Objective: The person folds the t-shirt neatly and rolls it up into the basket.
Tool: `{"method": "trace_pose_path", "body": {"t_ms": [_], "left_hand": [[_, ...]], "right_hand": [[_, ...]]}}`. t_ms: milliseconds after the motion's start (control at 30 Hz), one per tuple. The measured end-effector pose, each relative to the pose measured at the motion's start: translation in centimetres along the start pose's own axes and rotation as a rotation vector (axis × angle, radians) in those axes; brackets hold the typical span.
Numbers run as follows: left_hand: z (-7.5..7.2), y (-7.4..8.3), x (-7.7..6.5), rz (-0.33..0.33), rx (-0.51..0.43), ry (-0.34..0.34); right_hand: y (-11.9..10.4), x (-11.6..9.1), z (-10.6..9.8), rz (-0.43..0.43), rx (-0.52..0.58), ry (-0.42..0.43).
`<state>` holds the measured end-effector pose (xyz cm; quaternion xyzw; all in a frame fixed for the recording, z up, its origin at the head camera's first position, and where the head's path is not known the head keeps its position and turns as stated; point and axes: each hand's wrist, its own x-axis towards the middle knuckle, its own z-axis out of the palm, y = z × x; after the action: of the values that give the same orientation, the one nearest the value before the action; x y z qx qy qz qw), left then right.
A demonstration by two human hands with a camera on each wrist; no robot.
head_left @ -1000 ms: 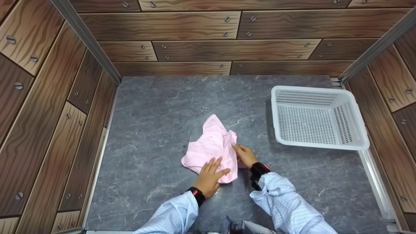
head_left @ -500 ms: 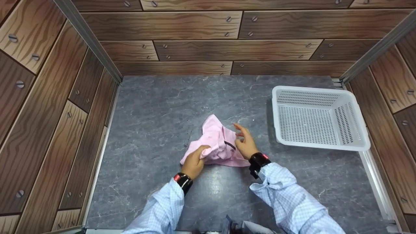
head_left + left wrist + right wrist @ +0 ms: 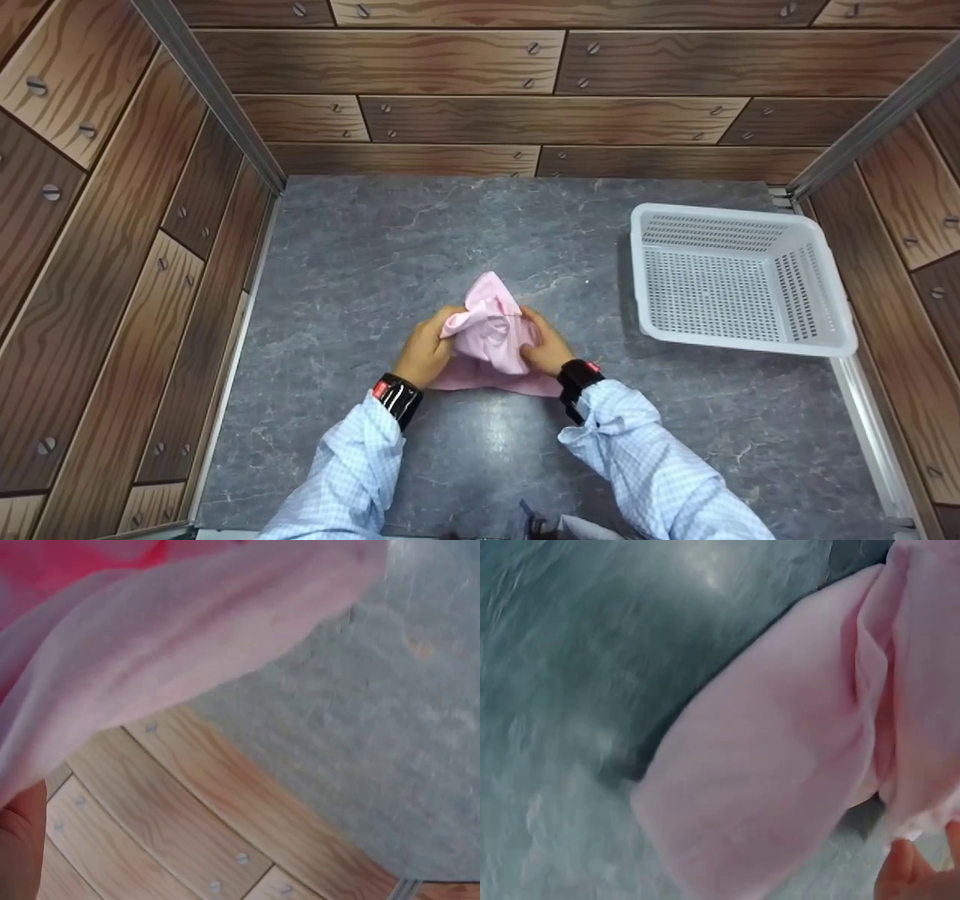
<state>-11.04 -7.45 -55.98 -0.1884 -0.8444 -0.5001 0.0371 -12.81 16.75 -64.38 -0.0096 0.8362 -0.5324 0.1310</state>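
You've got the pink cloth [image 3: 489, 339] bunched mid-table [image 3: 360, 247]; left hand [image 3: 421, 354] and right hand [image 3: 546, 349] both curl their fingers round it, probably to keep it gathered; white basket [image 3: 817, 346] sits well apart, right.

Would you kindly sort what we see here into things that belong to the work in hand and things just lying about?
In hand:
- pink cloth, bunched on the grey tabletop
- left hand, gripping its left side
- right hand, gripping its right side

Lying about:
- white basket, to the right, nothing visible inside
- wood-look walls
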Motion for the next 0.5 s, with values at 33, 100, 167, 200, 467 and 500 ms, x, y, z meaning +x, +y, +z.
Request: {"method": "trace_pose_path", "body": {"t_ms": [33,100,167,200,467,500], "left_hand": [[-0.2,0.1,0.1,0.002,-0.003,0.001],[-0.6,0.1,0.3,0.006,0.002,0.010],[-1.1,0.1,0.4,0.003,0.010,0.023],[-1.4,0.1,0.5,0.001,0.013,0.031],[-3.7,-0.7,2.2,-0.102,0.017,0.205],[-3.8,-0.9,2.6,-0.126,0.008,0.237]], "right_hand": [[0.0,-0.1,0.1,0.019,-0.027,0.003],[0.1,-0.1,0.2,0.053,-0.081,0.003],[0.2,-0.2,0.3,0.066,-0.141,-0.008],[0.3,-0.2,0.4,0.065,-0.159,-0.018],[0.9,-0.9,1.1,-0.120,-0.072,-0.230],[0.7,-1.0,1.3,-0.125,-0.041,-0.265]]}}
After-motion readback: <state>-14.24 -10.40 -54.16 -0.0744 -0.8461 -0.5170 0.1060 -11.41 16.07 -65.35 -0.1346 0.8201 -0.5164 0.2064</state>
